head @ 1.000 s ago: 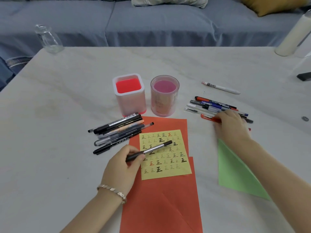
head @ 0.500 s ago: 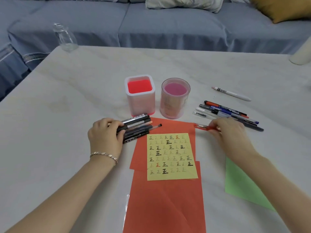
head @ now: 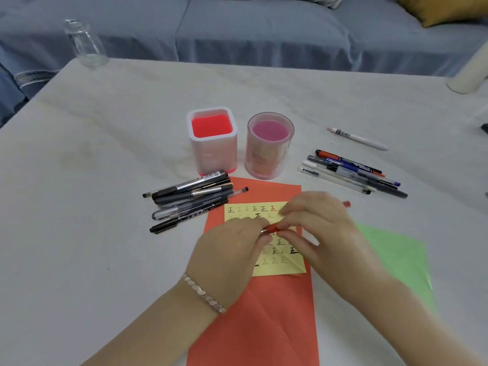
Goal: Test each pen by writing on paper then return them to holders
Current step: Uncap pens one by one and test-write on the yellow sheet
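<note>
Both hands meet over the yellow test paper (head: 266, 262), which is covered in written marks and lies on red paper (head: 253, 313). My right hand (head: 317, 228) grips a red pen (head: 273, 229), whose rear end shows behind the hand. My left hand (head: 235, 247) pinches the pen's front end. Two empty holders stand behind the papers: a square one with a red inside (head: 212, 140) and a round pink one (head: 269, 145). A pile of black pens (head: 190, 199) lies left of the paper. Several blue, white and dark pens (head: 351, 173) lie to the right.
A single white pen (head: 359, 138) lies farther back on the right. A green sheet (head: 393, 257) sits under my right forearm. A clear glass bottle (head: 85, 43) stands at the far left table edge, a white cylinder (head: 470, 75) at the far right. A sofa lies beyond.
My left hand left the black pen pile and came over the yellow paper. My right hand carried the red pen from the right group to meet it.
</note>
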